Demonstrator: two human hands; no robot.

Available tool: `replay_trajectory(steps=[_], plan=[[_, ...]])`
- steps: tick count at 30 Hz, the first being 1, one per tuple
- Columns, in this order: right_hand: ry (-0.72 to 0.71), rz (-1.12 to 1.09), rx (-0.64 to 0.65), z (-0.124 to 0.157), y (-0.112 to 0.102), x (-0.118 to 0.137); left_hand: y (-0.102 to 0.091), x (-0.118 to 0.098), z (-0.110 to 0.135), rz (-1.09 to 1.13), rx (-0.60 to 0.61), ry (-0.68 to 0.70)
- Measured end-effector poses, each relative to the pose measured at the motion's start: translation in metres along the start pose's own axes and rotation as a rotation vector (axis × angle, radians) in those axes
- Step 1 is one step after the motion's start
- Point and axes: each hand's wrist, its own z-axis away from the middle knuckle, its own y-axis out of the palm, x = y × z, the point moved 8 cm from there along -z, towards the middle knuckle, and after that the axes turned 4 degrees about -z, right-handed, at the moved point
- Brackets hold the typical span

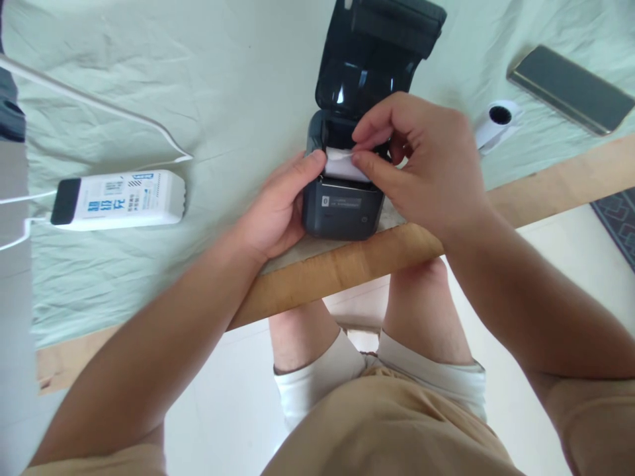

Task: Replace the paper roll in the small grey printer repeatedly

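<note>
Head view: small dark printer (342,221), boxy with rounded corners, smooth dull plastic, at the near edge of the table, between the two hands. Its lid (380,56) stands swung open on the far side, inner face glossy, catching pale highlights. On the front panel, a grey label strip (342,201) with print too small to read.

Left hand (280,205) cups the printer's left side, half open around the casing: thumb straight along the upper rim, tip beside the paper; the other fingers pass behind the casing, their exact hold hidden. Right hand (426,165) arches over the opening, thumb and forefinger nearly closed, pinching the upper edge of the white paper (342,168), which sits in the compartment, smooth and gently curved, its edge creased at the pinch. Remaining fingers curl loosely, partly hidden.

Right of the hand, a white paper roll (487,135) with a round dark core; near it, a flat phone (573,89), dark-faced, pale-rimmed. Well to the left, a white plastic block (149,198), dark at one end, blue characters on top, thin cords attached. Beneath: pale green cloth (223,73), finely wrinkled; table edge (342,268) of bare, grained wood.
</note>
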Motion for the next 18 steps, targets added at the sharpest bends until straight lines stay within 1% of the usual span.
replay_trajectory(steps=[2,6,8,10,12,15,18], plan=[[-0.065,-0.020,-0.110,0.006,-0.009,0.006,-0.001,0.000,-0.001,0.007,-0.032,0.008],[-0.230,0.078,-0.329,0.029,-0.027,0.027,0.000,0.001,-0.003,0.038,-0.012,0.040],[-0.289,0.137,-0.364,0.040,-0.025,0.034,0.001,0.001,-0.005,0.055,0.033,0.059],[-0.296,0.178,-0.312,0.045,-0.012,0.033,0.002,0.000,-0.005,0.076,0.087,0.080],[-0.271,0.170,-0.237,0.047,0.002,0.029,0.000,0.000,-0.005,0.072,0.109,0.101],[-0.235,0.104,-0.175,0.048,0.014,0.024,-0.008,-0.002,-0.005,0.015,0.080,0.146],[-0.181,0.081,-0.066,0.047,0.021,0.018,-0.013,-0.001,-0.005,-0.072,0.043,0.125]])
